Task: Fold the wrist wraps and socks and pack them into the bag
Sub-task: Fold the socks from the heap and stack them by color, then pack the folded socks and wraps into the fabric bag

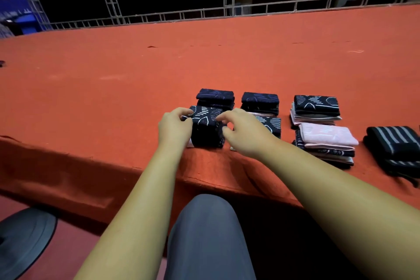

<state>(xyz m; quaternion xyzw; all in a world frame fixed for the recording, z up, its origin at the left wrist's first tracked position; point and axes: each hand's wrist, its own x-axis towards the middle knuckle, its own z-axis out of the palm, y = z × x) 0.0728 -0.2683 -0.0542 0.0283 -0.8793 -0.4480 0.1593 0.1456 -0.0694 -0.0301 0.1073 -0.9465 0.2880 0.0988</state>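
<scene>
A stack of dark socks (207,135) is located at frame centre, near the desk (113,70) front edge, with its long axis running front to back. Five further sock stacks (316,107) and one striped wrist-wrap bundle (394,150) are counted. The centre stack is gripped at its sides by the curled left hand (175,128) and right hand (244,133).

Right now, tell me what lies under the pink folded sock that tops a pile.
Under the pink sock sits a stack of folded socks, dark patterned and pale layers. Only their edges show; the rest is covered.
</scene>
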